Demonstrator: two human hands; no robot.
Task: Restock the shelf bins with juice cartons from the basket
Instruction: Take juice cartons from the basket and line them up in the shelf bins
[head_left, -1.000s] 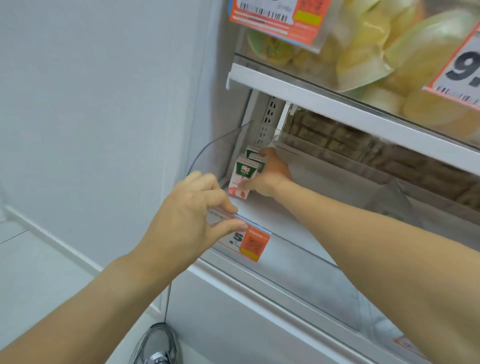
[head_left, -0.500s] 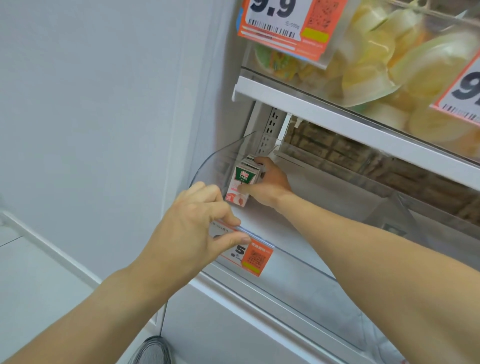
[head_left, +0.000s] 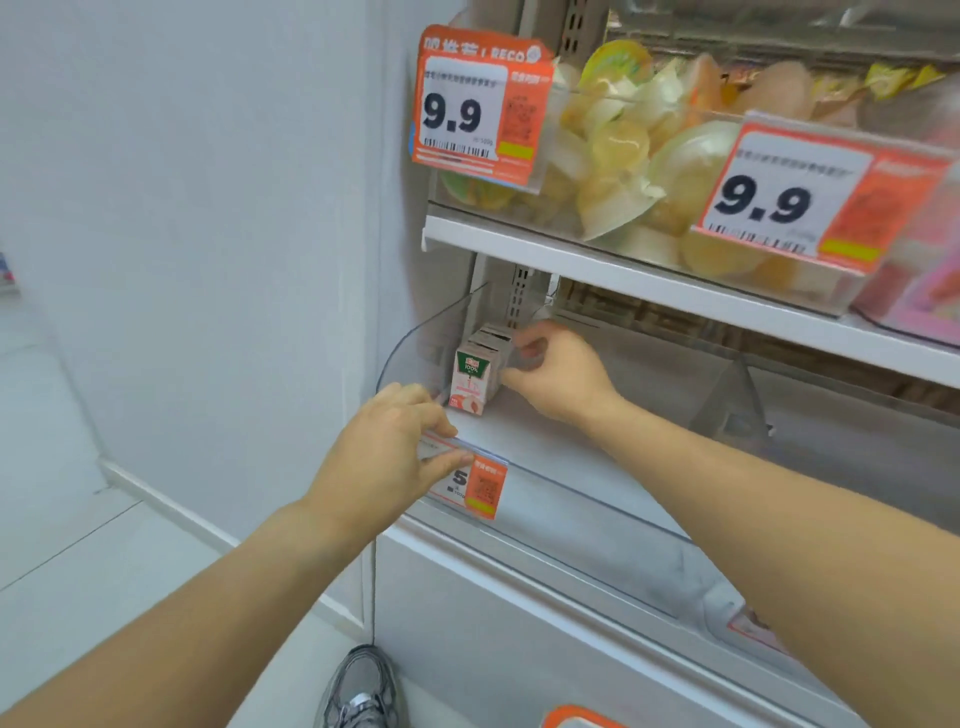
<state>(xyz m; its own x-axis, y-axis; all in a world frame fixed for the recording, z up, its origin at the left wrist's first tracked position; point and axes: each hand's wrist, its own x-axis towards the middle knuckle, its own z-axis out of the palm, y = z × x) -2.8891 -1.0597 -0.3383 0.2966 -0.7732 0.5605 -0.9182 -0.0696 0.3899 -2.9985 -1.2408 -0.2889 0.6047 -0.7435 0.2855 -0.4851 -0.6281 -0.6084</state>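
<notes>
A grey shoe (head_left: 358, 691) stands lowest on the floor, above it the left hand (head_left: 384, 462) pinches the shelf bin's clear front lip (head_left: 571, 493) by the price tag (head_left: 480, 491), and deeper in, the right hand (head_left: 558, 371) grips the juice cartons (head_left: 475, 371) upright at the bin's left rear corner.

You are looking at two juice cartons (head_left: 471, 375) in a row, two hands, your left hand (head_left: 387, 460) and your right hand (head_left: 558, 370), three price tags (head_left: 480, 106), one grey shoe (head_left: 362, 688), one heap of wrapped sweets (head_left: 644, 156), too many to count
</notes>
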